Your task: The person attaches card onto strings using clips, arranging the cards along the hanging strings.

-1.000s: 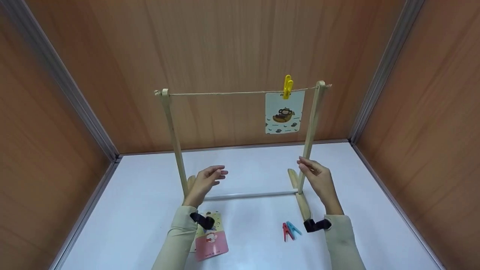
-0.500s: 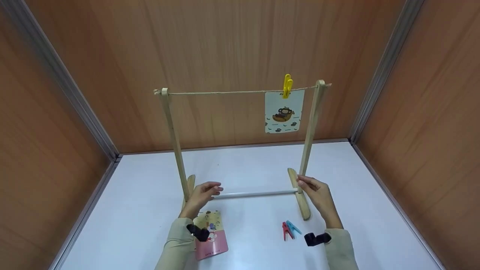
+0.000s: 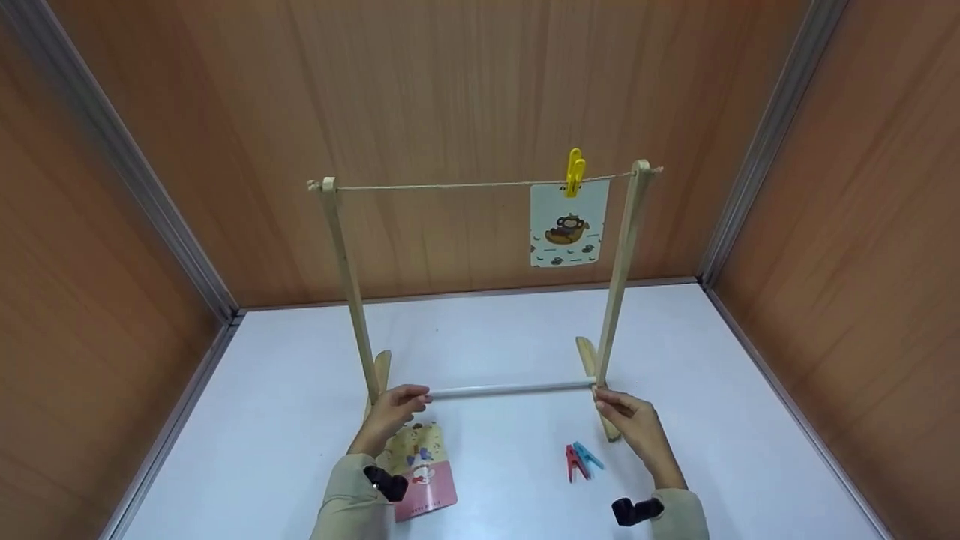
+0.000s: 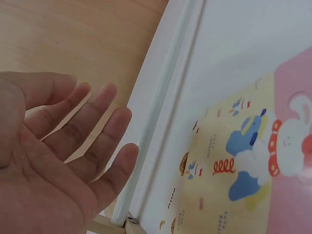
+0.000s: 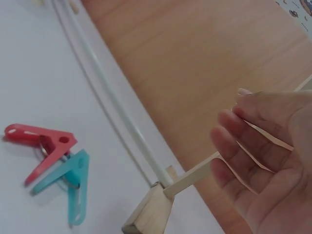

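My left hand (image 3: pixel 394 414) hovers by the left foot of the wooden rack, its fingers loosely bent with nothing in them, as the left wrist view confirms. Below it lie cards with a pink and yellow top one (image 3: pixel 425 480), printed with a white rabbit. My right hand (image 3: pixel 634 427) is over the right foot (image 3: pixel 611 429), fingers relaxed and holding nothing. To its left on the table are a red clothespin (image 3: pixel 574 463) and a light blue clothespin (image 5: pixel 73 178), touching or overlapping. A yellow clothespin (image 3: pixel 574 172) clips a monkey card (image 3: pixel 568 232) to the string.
Two wooden posts, left (image 3: pixel 349 292) and right (image 3: pixel 622 277), carry the string (image 3: pixel 450 186) between their tops. A white rod (image 3: pixel 510 388) joins them low down. Wood-grain panels (image 3: pixel 480 90) enclose the white table (image 3: pixel 510 457) at the back and sides.
Both hands have come down and toward me, from partway up the rack to its base. The hanging card, the clothespins and the cards on the table have stayed in place.
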{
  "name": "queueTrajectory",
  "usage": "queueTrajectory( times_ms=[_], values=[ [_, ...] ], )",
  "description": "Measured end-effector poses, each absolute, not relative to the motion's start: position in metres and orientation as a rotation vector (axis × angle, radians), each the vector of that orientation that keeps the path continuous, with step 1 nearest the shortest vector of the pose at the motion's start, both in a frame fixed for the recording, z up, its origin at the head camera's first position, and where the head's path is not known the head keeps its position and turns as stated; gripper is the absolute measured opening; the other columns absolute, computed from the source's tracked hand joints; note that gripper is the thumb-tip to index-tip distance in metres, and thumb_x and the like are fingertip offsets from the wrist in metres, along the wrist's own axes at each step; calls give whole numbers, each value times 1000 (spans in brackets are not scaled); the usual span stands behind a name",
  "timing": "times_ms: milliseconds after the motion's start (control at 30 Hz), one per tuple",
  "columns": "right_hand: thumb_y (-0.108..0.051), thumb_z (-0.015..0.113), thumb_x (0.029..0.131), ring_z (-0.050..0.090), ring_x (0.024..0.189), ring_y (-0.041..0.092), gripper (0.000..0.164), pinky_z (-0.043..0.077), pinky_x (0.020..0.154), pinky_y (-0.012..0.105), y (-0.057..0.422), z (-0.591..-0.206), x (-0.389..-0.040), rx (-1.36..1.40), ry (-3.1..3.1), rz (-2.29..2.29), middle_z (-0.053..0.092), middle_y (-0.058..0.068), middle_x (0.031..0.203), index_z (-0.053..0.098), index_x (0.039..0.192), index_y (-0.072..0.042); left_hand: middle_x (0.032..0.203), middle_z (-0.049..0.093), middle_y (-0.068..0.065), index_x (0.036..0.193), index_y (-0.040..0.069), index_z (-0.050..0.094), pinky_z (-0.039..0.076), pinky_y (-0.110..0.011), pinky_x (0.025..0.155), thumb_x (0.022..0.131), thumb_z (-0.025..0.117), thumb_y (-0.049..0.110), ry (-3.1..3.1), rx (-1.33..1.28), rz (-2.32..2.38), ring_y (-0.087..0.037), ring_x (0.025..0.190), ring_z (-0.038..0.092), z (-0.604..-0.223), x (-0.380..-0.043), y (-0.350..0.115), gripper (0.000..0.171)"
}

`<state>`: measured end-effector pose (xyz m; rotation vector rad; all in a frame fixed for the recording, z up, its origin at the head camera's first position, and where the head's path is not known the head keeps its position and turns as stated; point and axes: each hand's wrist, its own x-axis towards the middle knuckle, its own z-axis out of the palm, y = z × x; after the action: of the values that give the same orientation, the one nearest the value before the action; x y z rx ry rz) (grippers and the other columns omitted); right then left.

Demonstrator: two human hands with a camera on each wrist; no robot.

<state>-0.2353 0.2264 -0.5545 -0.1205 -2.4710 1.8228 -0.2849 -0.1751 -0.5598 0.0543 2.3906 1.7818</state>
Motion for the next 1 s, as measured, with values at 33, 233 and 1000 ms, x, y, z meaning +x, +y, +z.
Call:
queueTrajectory(
  times_ms=[33,233,1000],
  values=[
    [-21,67,90,63,105,14,33,48,83,13,227,-558,-234,-134,-2482,1817,66,12,121,66,119,-5,112,66,-20,123,-8,56,47,-49,92,95,55,9,2403,46,1769,-27,101,62,-557,-282,-175,33],
    [-19,67,90,64,98,15,32,52,77,19,227,-575,-228,-248,-2542,1798,69,11,114,67,118,-3,113,65,-20,124,-9,55,46,-51,94,96,53,10,2395,48,1752,-36,108,59,-565,-276,-183,34],
    [-20,72,85,59,93,15,41,49,81,28,234,-604,-211,-155,-2773,1731,68,15,110,64,119,2,117,63,-18,123,-4,56,46,-47,97,94,57,10,2398,1,1656,-31,109,61,-583,-270,-198,32]
  ],
)
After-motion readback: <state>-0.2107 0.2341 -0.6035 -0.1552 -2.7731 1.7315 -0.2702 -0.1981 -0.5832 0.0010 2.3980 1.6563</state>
